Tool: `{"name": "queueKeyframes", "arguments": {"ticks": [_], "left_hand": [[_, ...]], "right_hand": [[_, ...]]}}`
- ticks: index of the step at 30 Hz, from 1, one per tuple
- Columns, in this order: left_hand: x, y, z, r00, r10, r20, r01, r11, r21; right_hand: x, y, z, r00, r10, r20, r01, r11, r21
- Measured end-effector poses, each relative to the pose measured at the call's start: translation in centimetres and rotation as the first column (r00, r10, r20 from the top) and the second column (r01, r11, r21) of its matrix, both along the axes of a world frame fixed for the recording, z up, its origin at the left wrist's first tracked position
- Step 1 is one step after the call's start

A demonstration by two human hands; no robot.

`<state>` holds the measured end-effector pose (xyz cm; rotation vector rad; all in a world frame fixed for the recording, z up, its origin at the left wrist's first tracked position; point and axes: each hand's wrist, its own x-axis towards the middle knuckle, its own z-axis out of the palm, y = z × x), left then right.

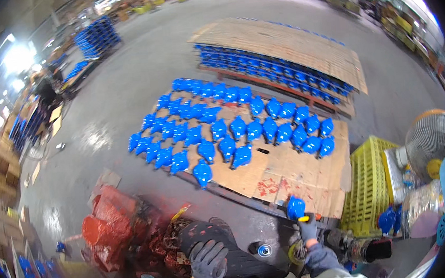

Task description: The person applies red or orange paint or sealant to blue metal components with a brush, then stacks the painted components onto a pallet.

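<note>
We had our left hand point(208, 261) open in its grey glove, the fingers slightly bent and apart, above our dark-clad leg point(207, 235). Our right hand point(309, 230), gloved too, was at the near right edge of the cardboard sheet point(236, 179), just beside a single glossy blue part point(295, 206). A small yellow item point(303, 218) showed at its fingertips; we could not tell whether the fingers gripped that, the part or both.

Farther off on the cardboard, we had many more blue parts point(238, 128) in slanting rows, reaching from the left to the far right. Red smears marked the bare cardboard near the lone part. To the right stood a yellow crate point(366, 182) and a fan point(428, 139); to the left, near us, a red bucket point(103, 229). Beyond the rows was a covered stack point(277, 41).
</note>
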<state>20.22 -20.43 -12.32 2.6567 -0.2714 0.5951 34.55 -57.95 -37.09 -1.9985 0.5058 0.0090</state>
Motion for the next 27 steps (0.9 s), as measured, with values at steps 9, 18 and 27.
{"name": "queueKeyframes", "arguments": {"ticks": [9,18,27], "left_hand": [[-1.1,0.3,1.3,0.987,0.039,0.158,-0.024,0.995,-0.095],[-7.3,2.3,8.5,0.954,0.153,0.259,0.300,-0.428,-0.853],[-14.8,23.7,11.7,0.755,-0.026,0.656,0.601,-0.373,-0.707]], "right_hand": [[3.2,16.0,23.1,0.489,0.841,0.232,-0.486,0.484,-0.727],[-8.8,27.5,36.7,-0.154,0.653,0.742,-0.784,0.376,-0.494],[-11.1,37.9,38.8,0.306,0.684,0.662,-0.937,0.094,0.337]]}}
